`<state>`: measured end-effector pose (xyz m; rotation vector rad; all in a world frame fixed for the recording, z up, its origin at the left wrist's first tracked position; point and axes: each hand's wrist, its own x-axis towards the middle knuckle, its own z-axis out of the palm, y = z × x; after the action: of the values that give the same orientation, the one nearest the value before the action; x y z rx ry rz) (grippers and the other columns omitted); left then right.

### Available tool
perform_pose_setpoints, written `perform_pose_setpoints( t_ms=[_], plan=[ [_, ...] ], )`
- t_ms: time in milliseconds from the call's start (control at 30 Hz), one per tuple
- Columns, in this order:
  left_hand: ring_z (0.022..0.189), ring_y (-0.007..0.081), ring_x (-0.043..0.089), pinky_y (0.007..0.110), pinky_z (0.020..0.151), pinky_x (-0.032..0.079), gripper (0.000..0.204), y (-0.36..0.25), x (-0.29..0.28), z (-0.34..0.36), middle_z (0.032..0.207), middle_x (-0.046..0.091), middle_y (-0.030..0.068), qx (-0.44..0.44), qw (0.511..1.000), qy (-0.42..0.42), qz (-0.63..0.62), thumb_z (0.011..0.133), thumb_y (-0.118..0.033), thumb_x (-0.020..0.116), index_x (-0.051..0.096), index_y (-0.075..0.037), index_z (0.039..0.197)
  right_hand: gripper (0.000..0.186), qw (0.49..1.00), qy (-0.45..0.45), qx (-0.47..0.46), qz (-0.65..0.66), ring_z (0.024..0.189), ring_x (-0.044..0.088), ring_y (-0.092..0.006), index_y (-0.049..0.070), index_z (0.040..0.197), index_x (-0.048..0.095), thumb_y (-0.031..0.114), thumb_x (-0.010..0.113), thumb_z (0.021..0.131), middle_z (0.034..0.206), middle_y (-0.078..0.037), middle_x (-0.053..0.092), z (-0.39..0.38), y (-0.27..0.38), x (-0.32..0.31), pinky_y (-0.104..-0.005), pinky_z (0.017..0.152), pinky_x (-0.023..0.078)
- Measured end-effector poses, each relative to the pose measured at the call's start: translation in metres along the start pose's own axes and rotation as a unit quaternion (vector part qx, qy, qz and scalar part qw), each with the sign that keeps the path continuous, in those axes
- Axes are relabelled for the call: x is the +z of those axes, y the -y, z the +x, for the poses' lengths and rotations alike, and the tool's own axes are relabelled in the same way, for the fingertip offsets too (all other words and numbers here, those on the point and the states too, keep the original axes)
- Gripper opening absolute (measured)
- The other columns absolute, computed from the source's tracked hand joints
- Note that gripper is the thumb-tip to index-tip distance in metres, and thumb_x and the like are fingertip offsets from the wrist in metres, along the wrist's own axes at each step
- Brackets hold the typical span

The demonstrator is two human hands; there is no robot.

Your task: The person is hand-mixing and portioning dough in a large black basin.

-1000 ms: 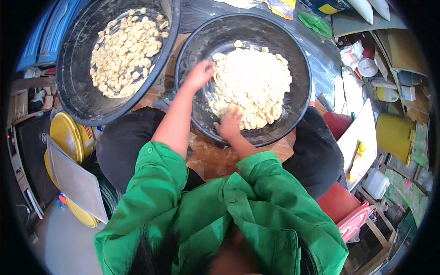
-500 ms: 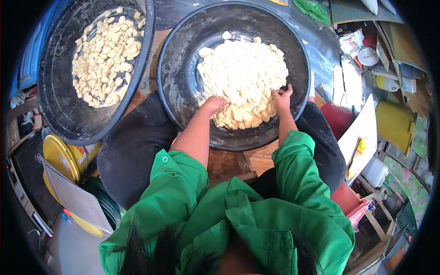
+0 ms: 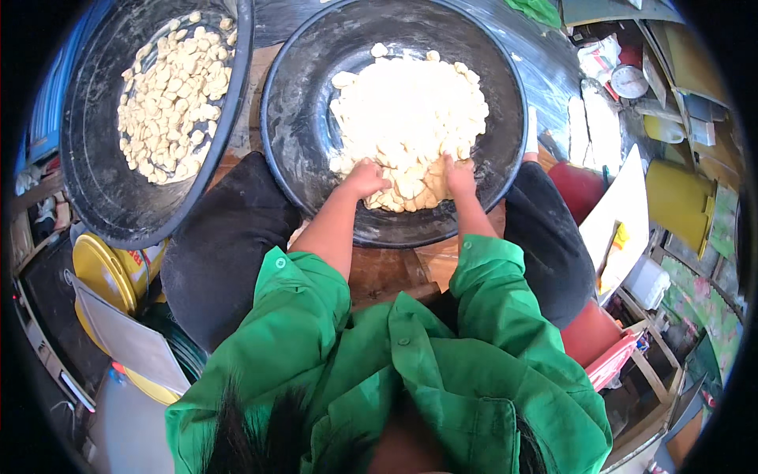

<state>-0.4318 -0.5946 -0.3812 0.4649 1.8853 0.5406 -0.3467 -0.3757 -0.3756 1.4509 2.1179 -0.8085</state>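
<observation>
A wide black basin (image 3: 304,87) sits in front of me, between my knees. Heaped inside it are many pale, flattened lumps that look like dough pieces (image 3: 410,110), the middle washed out by bright light. My left hand (image 3: 365,178) is closed at the near-left edge of the heap, its fingertips curled among the dough pieces. On the near-right side, my right hand (image 3: 460,175) grips at the heap with its thumb and fingers drawn in. Parts of the fingers on both hands are hidden by the pieces.
A second black basin (image 3: 87,158), with similar pieces, stands tilted at left. Yellow lidded tubs (image 3: 103,272) stand below it. To the right are a white board (image 3: 620,217), a red container (image 3: 580,192), a yellow bucket (image 3: 679,201) and a round-dial scale (image 3: 629,81).
My right hand has moved left and inward, closing on the near side of the heap. My left hand stays near the same edge. The whole view has shifted slightly.
</observation>
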Motion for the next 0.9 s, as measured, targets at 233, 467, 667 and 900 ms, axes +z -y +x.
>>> perform_pose_setpoints(
  t_ms=[233,467,667,900],
  plan=[
    [0.086,0.0270,0.059,0.034,0.079,0.045,0.052,0.004,0.014,0.013,0.090,0.062,0.0189,-0.094,0.958,0.074,-0.261,0.074,-0.044,0.062,0.062,0.003,0.097,0.091,0.951,0.274,0.124,0.077,0.094,0.058,-0.0266,-0.010,0.122,0.038,0.050,0.074,0.063,0.111,-0.021,0.055,-0.011,-0.007,-0.012,-0.0371,0.077,0.051],
    [0.088,0.0179,0.061,0.030,0.073,0.049,0.049,0.011,0.023,0.022,0.102,0.062,0.0129,-0.070,0.965,0.061,-0.245,0.080,-0.042,0.059,0.058,0.000,0.105,0.059,0.836,0.310,0.118,0.437,0.095,0.056,-0.0275,0.004,0.116,0.049,0.038,0.069,0.072,0.106,-0.012,0.057,-0.034,-0.026,-0.001,-0.0444,0.080,0.046],
    [0.093,0.0186,0.061,0.030,0.077,0.050,0.053,-0.028,0.020,-0.013,0.110,0.060,0.0109,-0.116,0.863,0.083,-0.485,0.082,-0.047,0.054,0.056,-0.004,0.112,0.050,0.789,0.352,0.156,0.479,0.094,0.058,-0.0225,0.010,0.113,0.054,0.047,0.059,0.080,0.105,-0.008,0.060,-0.034,-0.023,-0.007,-0.0387,0.079,0.047],
    [0.088,0.0196,0.063,0.034,0.078,0.052,0.049,-0.048,0.002,-0.009,0.103,0.063,0.0097,-0.139,0.780,0.166,-0.588,0.086,-0.045,0.048,0.056,-0.005,0.113,0.048,0.720,0.414,0.124,0.543,0.102,0.056,-0.0215,0.007,0.116,0.052,0.043,0.053,0.084,0.111,-0.009,0.059,-0.034,-0.006,-0.011,-0.0423,0.084,0.047]
  ],
)
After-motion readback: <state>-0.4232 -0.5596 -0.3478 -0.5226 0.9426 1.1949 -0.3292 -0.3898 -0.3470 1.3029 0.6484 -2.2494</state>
